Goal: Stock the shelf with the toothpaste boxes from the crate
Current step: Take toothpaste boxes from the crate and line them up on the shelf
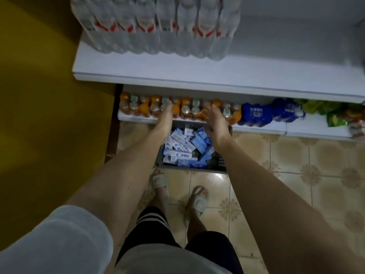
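Note:
A dark grey crate (220, 162) stands on the tiled floor against the lowest shelf. It holds several blue and white toothpaste boxes (185, 147) lying in a loose heap. My left hand (165, 117) reaches down over the crate's far left side, fingers straight, empty. My right hand (216, 120) hovers over the crate's far right side with fingers spread and nothing in it. Both hands are above the boxes, in front of the bottom shelf's bottles. The white middle shelf (256, 72) has bare space on its right half.
Shrink-wrapped clear water bottles (154, 26) fill the middle shelf's left part. The bottom shelf (296, 129) carries orange drink bottles (138, 105), blue packs (256, 113) and green packets (324, 109). A yellow wall (39, 95) lies left. My sandalled feet (177, 192) stand behind the crate.

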Motion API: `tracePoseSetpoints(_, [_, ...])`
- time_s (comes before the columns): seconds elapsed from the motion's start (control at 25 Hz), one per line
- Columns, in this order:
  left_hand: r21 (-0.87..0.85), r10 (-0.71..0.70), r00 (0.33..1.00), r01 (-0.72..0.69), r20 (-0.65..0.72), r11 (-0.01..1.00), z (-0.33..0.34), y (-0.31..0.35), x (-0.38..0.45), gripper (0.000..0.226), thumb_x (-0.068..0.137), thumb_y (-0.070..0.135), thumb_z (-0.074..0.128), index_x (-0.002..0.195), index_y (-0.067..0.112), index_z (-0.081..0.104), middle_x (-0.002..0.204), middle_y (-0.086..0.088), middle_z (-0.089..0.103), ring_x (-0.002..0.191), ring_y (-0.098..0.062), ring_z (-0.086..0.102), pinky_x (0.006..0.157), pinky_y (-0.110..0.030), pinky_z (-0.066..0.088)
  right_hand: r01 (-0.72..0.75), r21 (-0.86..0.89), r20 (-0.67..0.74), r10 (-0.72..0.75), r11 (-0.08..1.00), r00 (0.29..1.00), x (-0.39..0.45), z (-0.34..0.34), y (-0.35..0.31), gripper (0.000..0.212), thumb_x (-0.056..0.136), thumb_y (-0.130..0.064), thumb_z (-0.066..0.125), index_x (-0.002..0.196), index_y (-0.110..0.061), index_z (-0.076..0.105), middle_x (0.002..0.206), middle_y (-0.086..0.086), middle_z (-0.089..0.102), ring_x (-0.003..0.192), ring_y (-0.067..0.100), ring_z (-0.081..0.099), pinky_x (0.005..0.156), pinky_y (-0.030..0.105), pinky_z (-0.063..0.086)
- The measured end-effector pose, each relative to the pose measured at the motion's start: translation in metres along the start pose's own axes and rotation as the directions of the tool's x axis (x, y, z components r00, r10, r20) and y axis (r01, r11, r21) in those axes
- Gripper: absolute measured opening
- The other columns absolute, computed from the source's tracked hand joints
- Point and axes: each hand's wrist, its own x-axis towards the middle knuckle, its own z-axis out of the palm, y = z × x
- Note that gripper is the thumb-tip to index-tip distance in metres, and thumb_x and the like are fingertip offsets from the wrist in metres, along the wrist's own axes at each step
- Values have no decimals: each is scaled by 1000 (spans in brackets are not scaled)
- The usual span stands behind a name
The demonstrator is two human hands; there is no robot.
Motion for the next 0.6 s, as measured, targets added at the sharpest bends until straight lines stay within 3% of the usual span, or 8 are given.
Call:
tracePoseSetpoints(0.16, [26,-135,991,134,20,991,17,-63,55,67,96,66,23,145,25,43,146,-6,47,132,-27,45,113,-52,29,-115,17,-63,116,993,991,47,-25,69,53,102,-49,35,147,-23,43,150,-1,44,138,20,40,105,38,34])
tracePoseSetpoints(0.28, [112,-242,970,239,8,964,32,-120,104,62,102,57,21,149,21,38,149,-7,42,138,-27,38,111,-41,27,-210,26,-88,212,977,973,93,-46,130,49,103,-46,36,146,-23,44,150,1,44,138,20,39,109,43,33])
tracePoseSetpoints(0.36, [178,-315,949,309,7,934,41,-163,136,60,103,54,21,151,20,34,154,-8,36,141,-27,33,111,-43,24,-277,36,-93,279,960,956,121,-60,176,47,104,-43,37,145,-21,44,148,2,45,136,19,40,105,41,33])
tracePoseSetpoints(0.6, [325,-450,889,453,-89,830,67,-294,225,61,103,50,28,142,7,45,144,-12,47,129,-28,48,98,-28,36,-460,-11,-167,452,888,876,202,-107,308,52,95,-55,48,129,-16,54,130,6,57,120,23,53,99,34,40])
